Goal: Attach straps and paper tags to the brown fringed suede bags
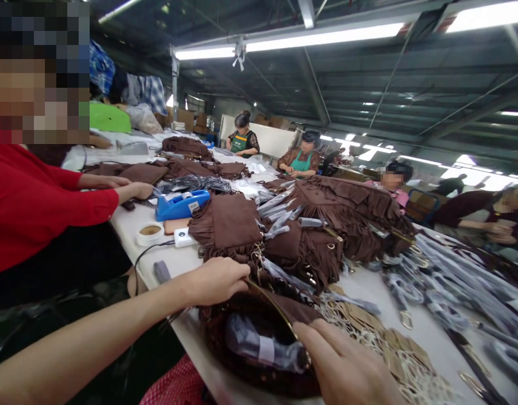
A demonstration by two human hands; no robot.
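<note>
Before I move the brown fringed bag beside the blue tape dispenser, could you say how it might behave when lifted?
The brown fringed bag will probably sag, since its sides look soft. Its fringe, cut in thin strips, may swing or catch.

The bag (296,308) was dark brown, with a gold-toned zipper (280,311) along its rim. It lay at the near edge of the tabletop (190,333), its mouth gaping upward. Inside, a grey bundle (244,339) in clear plastic lay lengthwise, a white band (266,350) around its middle.
</note>
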